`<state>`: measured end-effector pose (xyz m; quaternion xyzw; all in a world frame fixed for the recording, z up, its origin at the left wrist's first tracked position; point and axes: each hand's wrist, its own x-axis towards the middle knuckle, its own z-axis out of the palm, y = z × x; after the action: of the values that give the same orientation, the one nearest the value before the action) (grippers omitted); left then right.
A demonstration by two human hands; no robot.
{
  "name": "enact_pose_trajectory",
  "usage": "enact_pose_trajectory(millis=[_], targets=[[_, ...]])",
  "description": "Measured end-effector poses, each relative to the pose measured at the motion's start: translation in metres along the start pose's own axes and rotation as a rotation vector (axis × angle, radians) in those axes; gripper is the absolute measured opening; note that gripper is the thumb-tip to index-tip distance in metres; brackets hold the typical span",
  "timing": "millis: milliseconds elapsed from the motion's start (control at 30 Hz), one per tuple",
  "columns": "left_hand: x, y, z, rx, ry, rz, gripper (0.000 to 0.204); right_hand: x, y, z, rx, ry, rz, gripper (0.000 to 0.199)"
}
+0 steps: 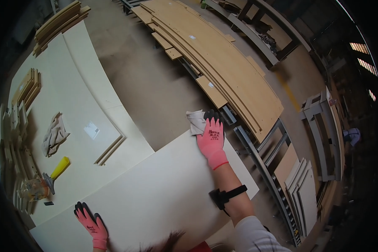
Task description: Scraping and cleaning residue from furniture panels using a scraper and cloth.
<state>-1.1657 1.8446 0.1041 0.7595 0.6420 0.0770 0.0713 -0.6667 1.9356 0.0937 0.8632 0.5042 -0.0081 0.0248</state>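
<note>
Both hands wear pink gloves with black fingertips. My left hand (91, 224) lies flat on a large white panel (155, 189), fingers spread, near the panel's left part. Reaching farther forward, my right hand (211, 140) holds a white cloth (195, 122) at the panel's far edge. Part of the cloth sticks out to the left of the fingers, and the rest is hidden under the hand. A black strap with a small box (220, 197) is round my right forearm.
A white worktable (130, 161) on the left bears a crumpled rag (55, 135), a yellow-handled scraper (59, 168), a clear plastic tub (34, 190) and stacked boards (26, 87). Long tan panels (222, 63) lie on a roller conveyor (256, 147) beyond. White boards (304, 193) lean at right.
</note>
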Motion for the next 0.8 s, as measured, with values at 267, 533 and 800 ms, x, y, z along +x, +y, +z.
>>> enact_pose_trajectory(millis=[267,533,800], targets=[[0.012,0.018,-0.014,0.003,-0.022,0.013,0.059,0.001,-0.003,-0.012,-0.003,-0.101,-0.156,0.061],[0.003,-0.001,0.002,0.006,0.011,-0.024,0.056,-0.027,-0.009,-0.011,0.015,-0.124,-0.159,0.071],[0.001,-0.006,0.003,0.024,0.009,0.008,0.057,-0.026,-0.011,-0.008,0.19,-0.028,-0.144,0.061]])
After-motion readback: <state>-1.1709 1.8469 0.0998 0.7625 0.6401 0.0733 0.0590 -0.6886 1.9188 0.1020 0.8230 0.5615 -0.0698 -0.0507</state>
